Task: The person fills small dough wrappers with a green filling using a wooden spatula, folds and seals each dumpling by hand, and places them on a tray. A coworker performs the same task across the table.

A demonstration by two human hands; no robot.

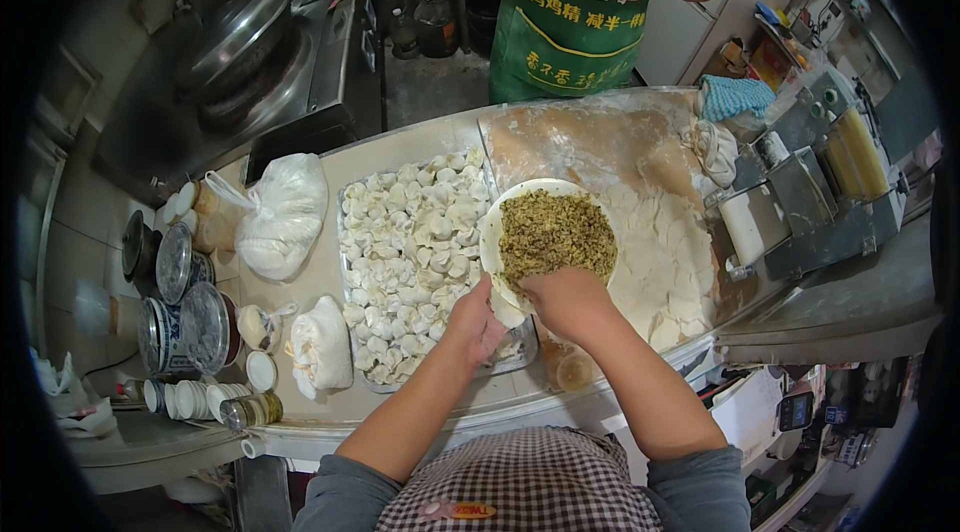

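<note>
A white bowl (491, 239) of crumbly yellow-green and brown filling (555, 232) stands in front of me, between a tray and a floured board. My right hand (568, 299) reaches over its near rim with the fingertips at the filling; whether a small tool is in the fingers is hidden. Just left of it, my left hand (480, 318) holds a thin dough wrapper (506, 311) close against the bowl's near left side. Left of the bowl, a metal tray (346, 262) is covered with many folded, floured dumplings (412, 254).
Flat dough wrappers (660, 254) cover the right of the wooden board (555, 134), beside a dough roller machine (810, 194). A tied plastic bag (281, 217), a white cloth bundle (322, 344) and lidded jars (206, 326) stand left. Across the table stands a person in a green apron (570, 29).
</note>
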